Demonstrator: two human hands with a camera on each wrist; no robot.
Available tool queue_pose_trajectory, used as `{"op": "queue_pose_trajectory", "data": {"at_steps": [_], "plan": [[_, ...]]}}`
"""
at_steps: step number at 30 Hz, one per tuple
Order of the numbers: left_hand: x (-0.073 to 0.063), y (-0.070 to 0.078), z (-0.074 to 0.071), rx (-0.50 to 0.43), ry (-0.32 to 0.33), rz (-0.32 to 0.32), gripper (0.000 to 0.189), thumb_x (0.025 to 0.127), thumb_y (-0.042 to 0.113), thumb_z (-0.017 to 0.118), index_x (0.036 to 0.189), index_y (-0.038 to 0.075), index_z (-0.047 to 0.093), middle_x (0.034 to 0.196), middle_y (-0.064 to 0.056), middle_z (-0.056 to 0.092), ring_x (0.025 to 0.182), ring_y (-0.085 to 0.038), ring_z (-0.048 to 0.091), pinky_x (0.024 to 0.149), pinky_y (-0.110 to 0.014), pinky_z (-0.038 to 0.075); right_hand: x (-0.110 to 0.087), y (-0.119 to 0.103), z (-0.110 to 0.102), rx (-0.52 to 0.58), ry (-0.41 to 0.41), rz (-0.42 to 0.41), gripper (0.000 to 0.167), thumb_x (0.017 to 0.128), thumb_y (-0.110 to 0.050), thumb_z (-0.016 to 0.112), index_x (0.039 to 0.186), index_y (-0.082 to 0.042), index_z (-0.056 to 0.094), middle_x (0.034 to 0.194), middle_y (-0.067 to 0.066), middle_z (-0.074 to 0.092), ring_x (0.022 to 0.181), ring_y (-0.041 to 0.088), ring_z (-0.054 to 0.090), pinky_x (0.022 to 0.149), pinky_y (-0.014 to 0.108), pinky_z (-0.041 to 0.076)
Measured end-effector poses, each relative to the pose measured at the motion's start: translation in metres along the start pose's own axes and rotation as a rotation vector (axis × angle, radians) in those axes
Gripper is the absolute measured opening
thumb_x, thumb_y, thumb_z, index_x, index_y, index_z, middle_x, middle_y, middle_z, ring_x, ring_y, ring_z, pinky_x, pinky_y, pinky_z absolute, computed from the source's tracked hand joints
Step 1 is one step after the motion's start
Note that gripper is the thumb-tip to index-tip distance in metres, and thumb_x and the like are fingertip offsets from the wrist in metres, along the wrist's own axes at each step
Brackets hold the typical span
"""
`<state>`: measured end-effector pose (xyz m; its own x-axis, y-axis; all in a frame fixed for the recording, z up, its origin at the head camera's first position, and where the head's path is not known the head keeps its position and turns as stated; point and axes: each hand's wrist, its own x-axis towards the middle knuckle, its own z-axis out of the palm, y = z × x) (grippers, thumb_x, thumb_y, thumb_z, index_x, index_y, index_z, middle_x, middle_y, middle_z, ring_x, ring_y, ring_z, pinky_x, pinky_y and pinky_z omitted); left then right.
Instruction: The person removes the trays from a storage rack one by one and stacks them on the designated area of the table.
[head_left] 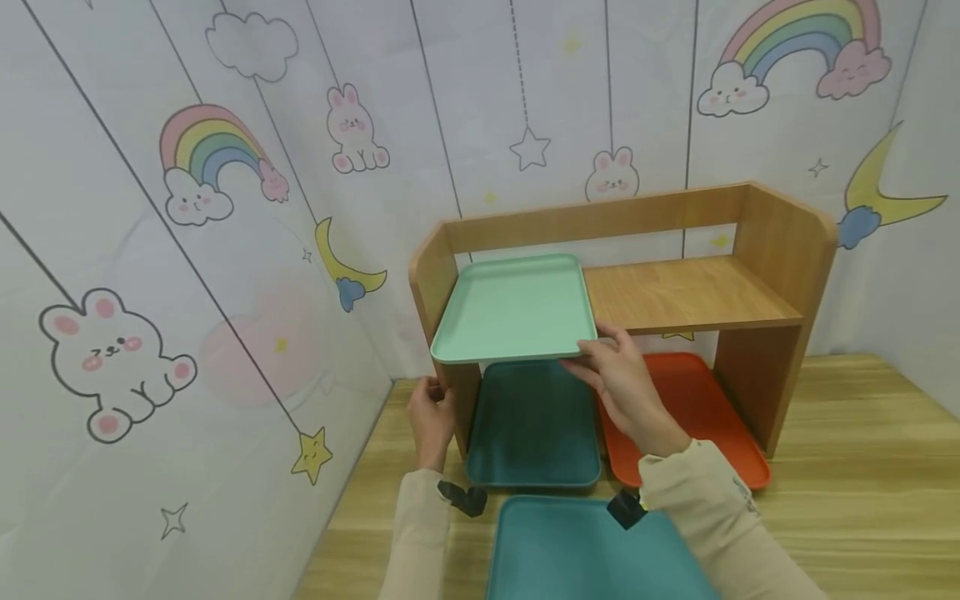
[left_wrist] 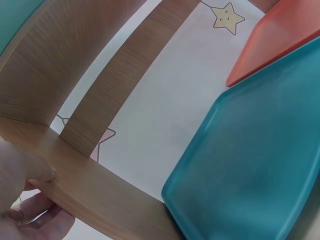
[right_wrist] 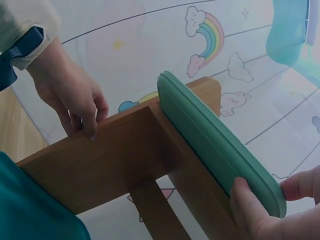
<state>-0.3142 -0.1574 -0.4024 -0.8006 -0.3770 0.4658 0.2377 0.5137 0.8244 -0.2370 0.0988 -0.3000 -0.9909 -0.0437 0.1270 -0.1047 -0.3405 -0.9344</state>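
A mint green tray [head_left: 517, 308] lies on the left part of the upper board of a small wooden shelf [head_left: 675, 292], its front edge jutting out. My right hand [head_left: 630, 387] pinches the tray's front right corner, thumb underneath and fingers on top. The right wrist view shows the same right hand [right_wrist: 285, 210] at the corner of the green tray [right_wrist: 215, 145]. Lower down, my left hand [head_left: 432, 421] grips the front edge of the shelf's left side panel [left_wrist: 100, 192], with the thumb on the inner face and the curled fingers outside.
Under the upper board, a dark teal tray [head_left: 534, 425] sits at left and a red tray [head_left: 690, 400] at right. Another teal tray [head_left: 585, 550] lies in front on the wood-grain table [head_left: 847, 442]. A patterned wall [head_left: 247, 350] stands close at left and behind.
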Motion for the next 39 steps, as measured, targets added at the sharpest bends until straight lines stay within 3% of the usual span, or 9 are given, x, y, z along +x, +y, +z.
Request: {"op": "queue_pose_trajectory", "data": {"at_steps": [7, 14, 20, 28, 33, 39], "plan": [[0.001, 0.001, -0.001, 0.002, -0.006, -0.006, 0.007, 0.087, 0.001, 0.062, 0.093, -0.002, 0.062, 0.096, -0.021, 0.069, 0.087, -0.032, 0.067, 0.075, -0.044, 0.055, -0.001, 0.000, 0.001, 0.045, -0.010, -0.022, 0.055, 0.100, -0.006, 0.042, 0.149, -0.004, 0.018, 0.145, 0.018, 0.034, 0.125, 0.027, 0.049, 0.100, 0.041, 0.044], [0.000, 0.000, -0.001, 0.009, -0.003, -0.004, 0.007, 0.086, 0.002, 0.064, 0.092, -0.001, 0.063, 0.096, -0.020, 0.069, 0.087, -0.031, 0.067, 0.075, -0.044, 0.055, -0.005, -0.001, 0.003, 0.071, 0.005, -0.016, 0.055, 0.099, -0.003, 0.042, 0.150, -0.005, 0.020, 0.147, 0.017, 0.035, 0.124, 0.026, 0.051, 0.096, 0.039, 0.047], [-0.001, 0.000, -0.001, 0.021, 0.016, 0.046, 0.007, 0.084, 0.000, 0.065, 0.090, -0.002, 0.063, 0.092, -0.020, 0.069, 0.084, -0.032, 0.067, 0.073, -0.045, 0.055, -0.014, -0.003, -0.001, 0.099, 0.033, -0.018, 0.055, 0.099, -0.002, 0.039, 0.151, -0.007, 0.021, 0.151, 0.014, 0.034, 0.120, 0.024, 0.054, 0.091, 0.036, 0.050], [-0.002, -0.003, 0.001, 0.010, 0.046, 0.111, 0.005, 0.082, -0.003, 0.065, 0.084, -0.003, 0.060, 0.086, -0.020, 0.068, 0.079, -0.032, 0.067, 0.070, -0.046, 0.054, -0.030, -0.006, -0.007, 0.125, 0.029, -0.023, 0.060, 0.099, -0.001, 0.036, 0.153, -0.008, 0.012, 0.156, 0.013, 0.027, 0.128, 0.026, 0.047, 0.091, 0.037, 0.050], [-0.002, -0.003, -0.001, -0.010, 0.030, 0.088, 0.004, 0.082, -0.002, 0.064, 0.084, -0.003, 0.061, 0.087, -0.020, 0.068, 0.080, -0.032, 0.066, 0.071, -0.046, 0.054, -0.043, -0.014, -0.013, 0.135, -0.001, -0.047, 0.058, 0.100, -0.003, 0.037, 0.153, -0.007, 0.014, 0.156, 0.014, 0.025, 0.126, 0.022, 0.050, 0.091, 0.036, 0.050], [-0.001, -0.002, -0.002, -0.009, 0.007, 0.047, 0.005, 0.082, -0.001, 0.062, 0.086, -0.003, 0.061, 0.088, -0.020, 0.068, 0.082, -0.032, 0.066, 0.071, -0.046, 0.054, -0.056, -0.020, -0.022, 0.158, -0.025, -0.079, 0.057, 0.100, -0.008, 0.045, 0.151, -0.005, 0.021, 0.150, 0.015, 0.033, 0.111, 0.014, 0.062, 0.088, 0.032, 0.053]]}}
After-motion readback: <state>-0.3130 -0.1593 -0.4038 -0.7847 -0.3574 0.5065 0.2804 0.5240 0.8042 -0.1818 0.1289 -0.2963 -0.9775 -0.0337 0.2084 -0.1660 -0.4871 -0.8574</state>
